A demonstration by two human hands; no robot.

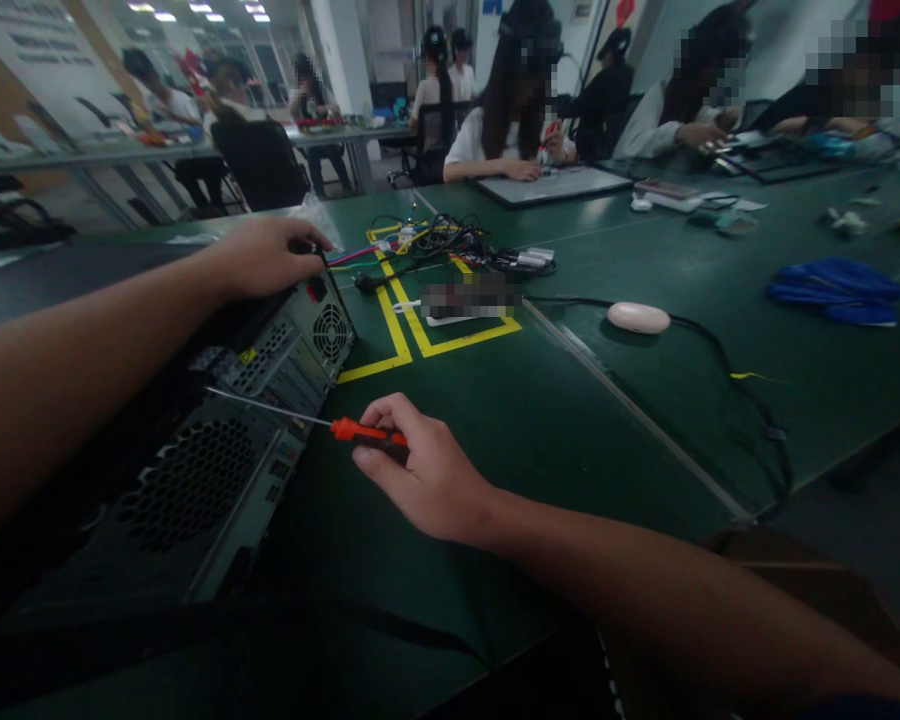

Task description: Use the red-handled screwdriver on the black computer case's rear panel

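Note:
A black computer case (pixel 292 345) lies on the left of the green table, its grey rear panel with a honeycomb vent and a round fan grille turned toward me. My left hand (pixel 274 255) is closed over the case's far top edge, with the fingers bent around the corner. In my right hand (pixel 427 470) is a screwdriver (pixel 356 431) with an orange and black handle, gripped between thumb and fingers. Its long metal shaft points left, and the tip meets the rear panel near the upper edge. Whether a screw sits under the tip is too small to tell.
Beyond the case lies a tangle of black cables (pixel 450 240) inside yellow tape lines (pixel 461 346). A white oval device (pixel 637 318) sits on a black cord to the right. Farther off is a blue bundle (pixel 836 290). A person (pixel 521 110) works across the table.

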